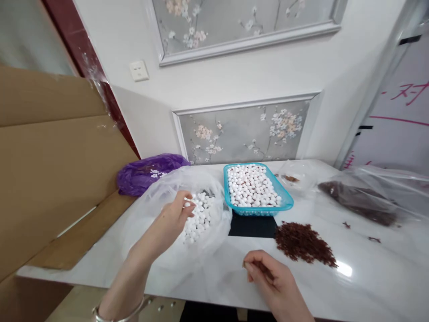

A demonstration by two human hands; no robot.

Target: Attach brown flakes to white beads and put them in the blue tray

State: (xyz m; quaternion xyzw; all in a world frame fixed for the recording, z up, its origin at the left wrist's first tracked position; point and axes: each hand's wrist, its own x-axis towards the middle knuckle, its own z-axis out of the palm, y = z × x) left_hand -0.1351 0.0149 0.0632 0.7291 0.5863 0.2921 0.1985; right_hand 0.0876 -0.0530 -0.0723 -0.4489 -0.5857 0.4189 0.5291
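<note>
My left hand (174, 219) reaches into a clear plastic bag (157, 210) of small white balls (199, 217), its fingertips pinched on one white ball at the bag's mouth. My right hand (268, 277) rests near the table's front edge, fingers curled round a few dark red-brown pieces. A pile of the same red-brown bits (303, 243) lies just beyond it. A blue basket (284, 203) filled with white balls sits on a black slab behind.
A purple bag (144, 174) lies at the back left beside large cardboard sheets (50, 179). Clear bags with more red-brown material (362, 201) sit at the right. The white marble table (368, 277) ends at a wall with floral panels.
</note>
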